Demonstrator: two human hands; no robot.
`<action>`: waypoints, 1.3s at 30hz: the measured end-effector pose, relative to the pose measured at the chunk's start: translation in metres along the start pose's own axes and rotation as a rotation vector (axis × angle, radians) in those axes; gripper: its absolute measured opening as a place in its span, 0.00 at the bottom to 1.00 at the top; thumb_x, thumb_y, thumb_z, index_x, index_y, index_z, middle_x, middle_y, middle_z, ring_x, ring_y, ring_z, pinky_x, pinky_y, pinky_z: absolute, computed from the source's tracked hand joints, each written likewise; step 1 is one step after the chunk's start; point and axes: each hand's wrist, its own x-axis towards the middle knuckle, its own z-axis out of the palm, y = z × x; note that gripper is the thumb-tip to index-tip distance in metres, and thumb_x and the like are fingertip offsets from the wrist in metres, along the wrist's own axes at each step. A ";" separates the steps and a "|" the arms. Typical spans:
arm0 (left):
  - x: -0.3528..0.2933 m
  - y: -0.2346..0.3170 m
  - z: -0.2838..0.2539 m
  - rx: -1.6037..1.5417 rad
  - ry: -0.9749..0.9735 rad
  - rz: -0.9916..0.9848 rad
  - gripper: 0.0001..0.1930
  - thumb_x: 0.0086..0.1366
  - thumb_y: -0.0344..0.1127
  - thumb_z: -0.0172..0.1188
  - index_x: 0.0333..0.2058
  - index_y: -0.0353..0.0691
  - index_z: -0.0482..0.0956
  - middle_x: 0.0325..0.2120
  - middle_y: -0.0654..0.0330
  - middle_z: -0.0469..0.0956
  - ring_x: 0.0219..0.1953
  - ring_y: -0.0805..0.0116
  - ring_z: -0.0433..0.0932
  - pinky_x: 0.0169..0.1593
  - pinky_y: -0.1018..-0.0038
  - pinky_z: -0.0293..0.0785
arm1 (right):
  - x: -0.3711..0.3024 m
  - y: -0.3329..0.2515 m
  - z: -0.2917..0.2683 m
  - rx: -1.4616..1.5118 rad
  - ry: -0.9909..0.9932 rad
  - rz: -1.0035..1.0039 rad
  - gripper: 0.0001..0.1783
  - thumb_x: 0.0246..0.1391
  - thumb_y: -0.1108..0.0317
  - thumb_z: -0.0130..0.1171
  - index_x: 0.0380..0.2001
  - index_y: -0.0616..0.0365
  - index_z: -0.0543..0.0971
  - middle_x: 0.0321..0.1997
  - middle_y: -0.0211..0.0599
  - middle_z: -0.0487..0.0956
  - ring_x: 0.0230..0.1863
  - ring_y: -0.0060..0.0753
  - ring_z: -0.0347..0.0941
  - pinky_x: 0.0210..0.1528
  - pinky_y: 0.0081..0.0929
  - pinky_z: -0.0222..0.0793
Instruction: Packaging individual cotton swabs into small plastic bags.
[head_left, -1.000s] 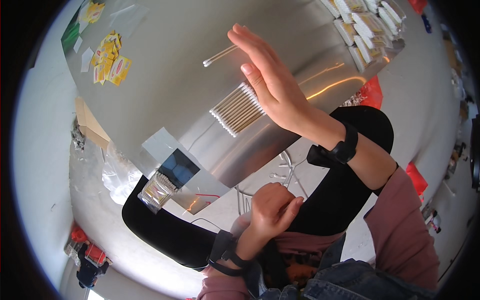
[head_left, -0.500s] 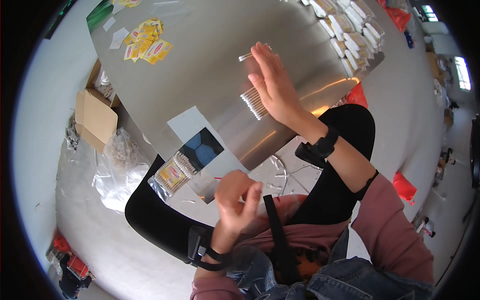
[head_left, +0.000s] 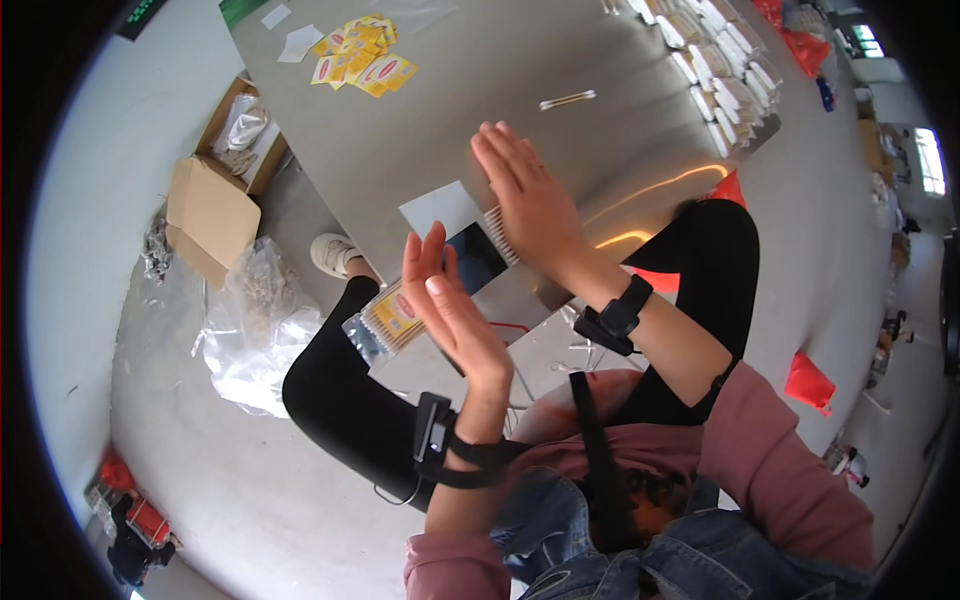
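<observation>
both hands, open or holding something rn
Left bare hand: open, near the clear swab packet with yellow card.
Right bare hand: open, partly hiding white-tipped wooden swabs.

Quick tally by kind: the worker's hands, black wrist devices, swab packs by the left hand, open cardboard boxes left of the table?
Left hand and right hand: 2
Black wrist devices: 2
Swab pack by the left hand: 1
Open cardboard box: 1
Total: 6
</observation>
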 end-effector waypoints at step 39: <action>0.010 -0.018 0.034 -0.090 0.000 0.030 0.33 0.75 0.56 0.40 0.67 0.36 0.55 0.68 0.49 0.56 0.72 0.58 0.52 0.73 0.61 0.46 | 0.006 -0.021 -0.001 0.102 -0.005 -0.077 0.31 0.57 0.67 0.51 0.64 0.67 0.65 0.72 0.48 0.61 0.74 0.47 0.53 0.73 0.44 0.53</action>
